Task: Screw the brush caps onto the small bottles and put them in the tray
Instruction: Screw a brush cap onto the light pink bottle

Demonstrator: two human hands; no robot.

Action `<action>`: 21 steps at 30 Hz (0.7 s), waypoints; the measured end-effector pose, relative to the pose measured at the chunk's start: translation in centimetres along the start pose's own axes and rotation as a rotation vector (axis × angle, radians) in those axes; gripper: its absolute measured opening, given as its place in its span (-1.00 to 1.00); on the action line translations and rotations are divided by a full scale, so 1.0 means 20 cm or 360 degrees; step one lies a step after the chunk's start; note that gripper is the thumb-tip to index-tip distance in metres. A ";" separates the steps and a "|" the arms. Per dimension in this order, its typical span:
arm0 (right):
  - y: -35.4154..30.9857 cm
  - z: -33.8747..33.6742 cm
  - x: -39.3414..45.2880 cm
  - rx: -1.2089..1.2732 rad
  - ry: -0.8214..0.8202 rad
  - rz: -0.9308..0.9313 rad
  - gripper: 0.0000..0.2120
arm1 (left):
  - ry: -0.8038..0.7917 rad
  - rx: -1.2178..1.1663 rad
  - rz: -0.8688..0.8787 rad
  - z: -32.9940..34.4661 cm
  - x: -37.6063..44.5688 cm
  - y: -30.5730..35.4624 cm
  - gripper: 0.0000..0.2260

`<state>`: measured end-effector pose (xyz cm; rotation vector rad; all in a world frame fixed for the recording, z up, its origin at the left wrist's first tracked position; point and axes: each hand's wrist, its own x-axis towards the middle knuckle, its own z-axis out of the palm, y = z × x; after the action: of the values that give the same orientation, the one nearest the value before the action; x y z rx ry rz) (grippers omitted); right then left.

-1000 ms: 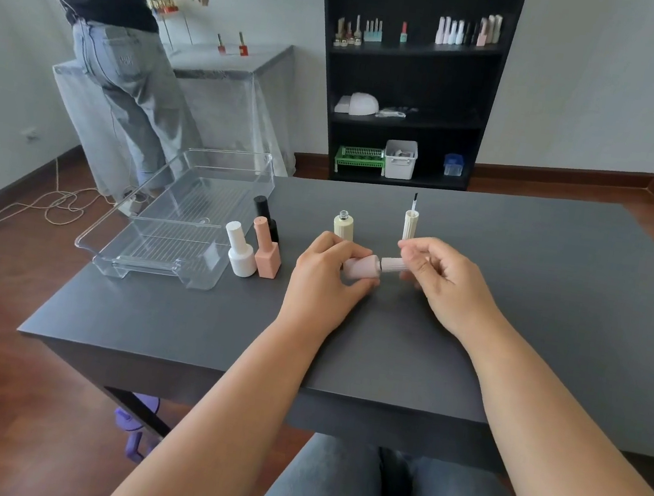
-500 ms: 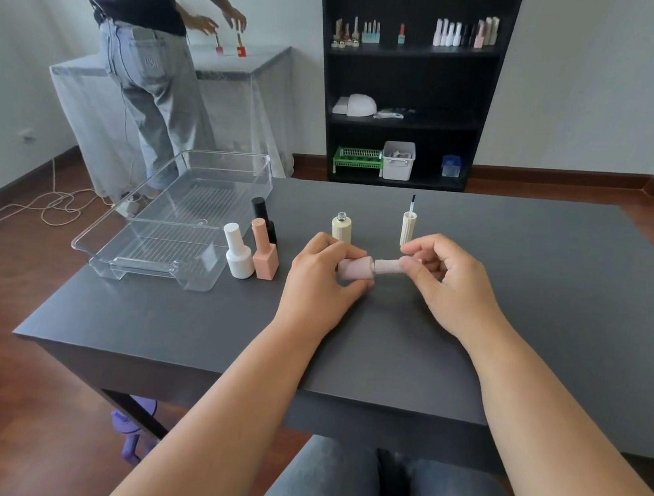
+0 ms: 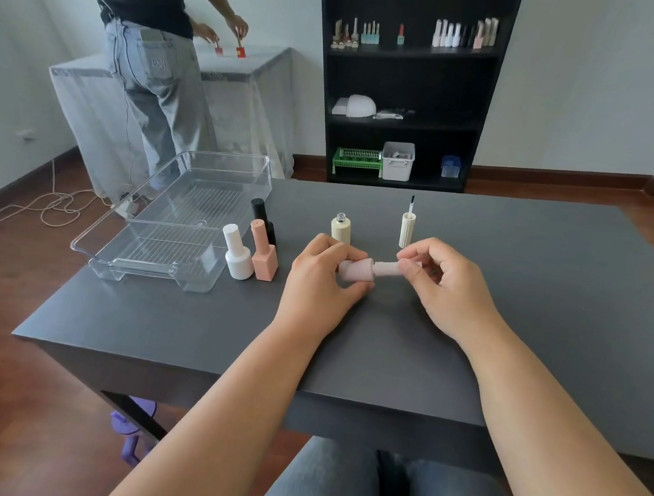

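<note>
A pale pink bottle [image 3: 356, 271] lies sideways just above the dark table [image 3: 516, 314], gripped by my left hand [image 3: 318, 288]. Its pink brush cap [image 3: 387, 269] sits on the bottle's neck, pinched by the fingertips of my right hand [image 3: 442, 288]. Behind my hands stand an uncapped cream bottle [image 3: 340, 229] and its cream brush cap [image 3: 407, 227], brush pointing up. To the left stand three capped bottles: white [image 3: 238, 255], peach [image 3: 262, 258] and black [image 3: 263, 216]. The clear plastic tray [image 3: 140, 265] sits at the table's left corner with nothing in it.
Another person [image 3: 149, 37] stands at the back left by a covered side table [image 3: 251, 84], handling small red bottles. A black shelf unit [image 3: 408, 75] with bottles and bins is against the far wall. A cable [image 3: 44, 206] lies on the floor.
My right fingers have shifted on the pink cap while my left hand keeps the bottle in place. The person behind has stepped right along the side table.
</note>
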<state>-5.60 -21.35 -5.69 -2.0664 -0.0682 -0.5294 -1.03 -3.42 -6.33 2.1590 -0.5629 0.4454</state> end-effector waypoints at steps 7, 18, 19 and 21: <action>0.00 -0.01 0.00 0.0017 0.0021 -0.0009 -0.94 | 0.0021 -0.0009 0.0007 0.00 0.00 0.00 -0.75; 0.00 0.00 0.00 0.0018 -0.0002 0.0047 -0.91 | -0.0023 0.0033 0.0048 0.00 -0.01 0.01 -0.77; 0.00 -0.01 0.00 0.0041 0.0001 0.0049 -0.93 | -0.0012 0.0028 0.0048 0.00 -0.01 0.01 -0.77; 0.00 -0.01 -0.01 0.0003 -0.0034 0.0044 -0.93 | 0.0006 0.0018 0.0043 -0.01 -0.01 0.01 -0.77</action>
<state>-5.81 -21.53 -5.54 -2.0686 -0.0525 -0.4905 -1.23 -3.40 -6.20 2.1632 -0.5890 0.4683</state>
